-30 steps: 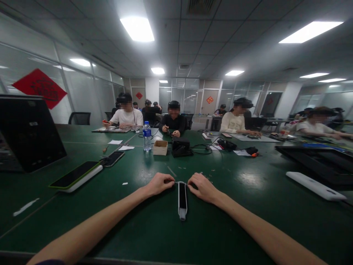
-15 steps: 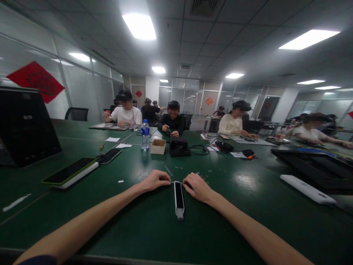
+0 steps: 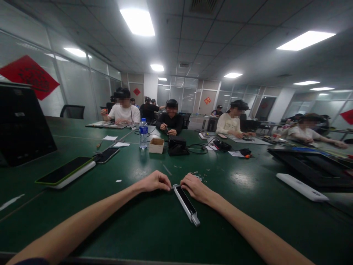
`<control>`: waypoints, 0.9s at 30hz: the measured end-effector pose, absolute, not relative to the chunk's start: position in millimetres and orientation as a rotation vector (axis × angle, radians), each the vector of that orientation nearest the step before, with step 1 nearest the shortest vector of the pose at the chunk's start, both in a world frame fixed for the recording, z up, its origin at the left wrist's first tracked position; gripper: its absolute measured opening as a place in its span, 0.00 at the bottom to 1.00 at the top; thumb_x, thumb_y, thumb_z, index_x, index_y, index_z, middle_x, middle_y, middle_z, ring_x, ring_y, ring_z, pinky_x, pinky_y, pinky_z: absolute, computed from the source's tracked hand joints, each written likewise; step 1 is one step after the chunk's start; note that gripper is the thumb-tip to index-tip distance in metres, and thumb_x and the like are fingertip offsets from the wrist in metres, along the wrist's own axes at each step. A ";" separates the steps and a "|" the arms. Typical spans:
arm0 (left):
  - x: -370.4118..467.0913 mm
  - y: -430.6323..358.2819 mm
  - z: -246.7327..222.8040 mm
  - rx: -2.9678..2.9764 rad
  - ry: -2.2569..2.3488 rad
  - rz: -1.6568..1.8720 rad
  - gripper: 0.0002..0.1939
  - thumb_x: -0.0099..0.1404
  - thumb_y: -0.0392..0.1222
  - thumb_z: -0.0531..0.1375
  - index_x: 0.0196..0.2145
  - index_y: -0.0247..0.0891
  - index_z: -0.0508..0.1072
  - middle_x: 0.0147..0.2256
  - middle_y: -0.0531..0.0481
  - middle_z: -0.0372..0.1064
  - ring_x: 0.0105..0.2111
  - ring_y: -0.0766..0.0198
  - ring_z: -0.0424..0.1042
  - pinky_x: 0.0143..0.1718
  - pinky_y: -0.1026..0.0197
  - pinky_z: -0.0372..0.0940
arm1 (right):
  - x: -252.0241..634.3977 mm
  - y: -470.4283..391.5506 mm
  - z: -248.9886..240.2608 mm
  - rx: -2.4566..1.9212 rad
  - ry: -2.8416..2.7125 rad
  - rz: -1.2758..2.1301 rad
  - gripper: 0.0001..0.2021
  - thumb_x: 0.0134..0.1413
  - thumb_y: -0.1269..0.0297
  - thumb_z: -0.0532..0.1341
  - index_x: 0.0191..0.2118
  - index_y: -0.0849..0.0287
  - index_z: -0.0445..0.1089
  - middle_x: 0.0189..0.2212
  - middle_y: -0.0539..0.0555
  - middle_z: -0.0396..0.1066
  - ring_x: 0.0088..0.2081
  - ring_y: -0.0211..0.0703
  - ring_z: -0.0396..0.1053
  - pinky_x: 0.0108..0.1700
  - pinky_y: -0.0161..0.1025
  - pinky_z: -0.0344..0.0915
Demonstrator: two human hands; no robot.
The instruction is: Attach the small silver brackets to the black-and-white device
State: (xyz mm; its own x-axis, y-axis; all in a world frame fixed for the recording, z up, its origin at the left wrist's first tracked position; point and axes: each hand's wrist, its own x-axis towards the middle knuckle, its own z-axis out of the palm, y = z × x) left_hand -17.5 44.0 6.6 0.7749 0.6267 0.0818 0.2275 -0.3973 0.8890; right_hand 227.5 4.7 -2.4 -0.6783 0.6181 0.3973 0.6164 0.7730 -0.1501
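A slim white pen-shaped device [image 3: 186, 201] with a long black screen lies slanted on the green table [image 3: 132, 228], its paler narrow tip toward me at the lower right. My right hand [image 3: 195, 187] has its fingers curled against the device's far end. At that same end, on the left, my left hand [image 3: 157, 182] pinches something too small to make out. Several tiny clear pieces [image 3: 202, 173] lie scattered just past my right hand.
A phone with a green edge [image 3: 66, 171] rests at left, near a water bottle [image 3: 143, 134] and a small open box [image 3: 156, 145]. To the right are a white power bank-like block [image 3: 302, 187] and a black tray [image 3: 311, 165]. Several people sit across the table.
The device has swung round, its near tip moving right, so it now lies slanted. My right hand has come slightly left over its far end; my left hand stays beside it.
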 end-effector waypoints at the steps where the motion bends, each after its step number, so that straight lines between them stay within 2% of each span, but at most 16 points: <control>1: -17.4 43.1 6.4 2.009 0.628 0.502 0.10 0.55 0.43 0.66 0.33 0.35 0.78 0.31 0.50 0.75 0.31 0.65 0.72 0.35 0.64 0.65 | 227.9 4.5 -1.8 -0.920 -2.546 0.017 0.06 0.61 0.73 0.53 0.37 0.61 0.67 0.34 0.56 0.68 0.38 0.42 0.63 0.40 0.39 0.63; 6: -21.5 41.1 6.4 2.417 0.521 0.533 0.08 0.62 0.42 0.61 0.35 0.37 0.78 0.33 0.49 0.75 0.34 0.64 0.72 0.39 0.64 0.65 | 229.1 4.1 0.0 -0.881 -2.560 0.015 0.06 0.60 0.74 0.53 0.37 0.62 0.67 0.34 0.55 0.68 0.37 0.42 0.62 0.39 0.38 0.62; 13: -26.0 36.2 18.2 2.760 0.327 0.483 0.15 0.70 0.44 0.50 0.39 0.40 0.76 0.37 0.43 0.74 0.35 0.62 0.69 0.41 0.61 0.62 | 230.9 9.2 -7.0 -0.841 -2.569 -0.014 0.08 0.60 0.75 0.53 0.38 0.61 0.69 0.34 0.56 0.69 0.38 0.42 0.62 0.40 0.38 0.62; 18: -20.4 41.5 35.6 2.911 0.159 0.401 0.12 0.69 0.42 0.51 0.39 0.44 0.75 0.39 0.44 0.73 0.35 0.62 0.68 0.42 0.60 0.62 | 231.8 8.7 -6.2 -0.867 -2.567 -0.037 0.09 0.61 0.74 0.52 0.39 0.62 0.70 0.34 0.57 0.69 0.38 0.42 0.62 0.40 0.38 0.63; 22: -11.1 49.8 49.3 2.981 -0.042 0.237 0.10 0.67 0.39 0.53 0.33 0.46 0.73 0.32 0.46 0.73 0.33 0.61 0.67 0.40 0.60 0.62 | 231.7 8.4 -4.9 -0.871 -2.569 -0.057 0.09 0.60 0.74 0.53 0.39 0.63 0.71 0.35 0.57 0.70 0.38 0.42 0.62 0.40 0.38 0.63; 27: -4.3 55.0 53.0 2.901 -0.005 0.235 0.07 0.63 0.41 0.58 0.27 0.45 0.72 0.27 0.47 0.70 0.31 0.61 0.67 0.40 0.61 0.63 | 231.1 7.5 -2.9 -0.884 -2.565 -0.047 0.08 0.59 0.75 0.54 0.38 0.63 0.71 0.34 0.57 0.70 0.38 0.42 0.62 0.40 0.37 0.63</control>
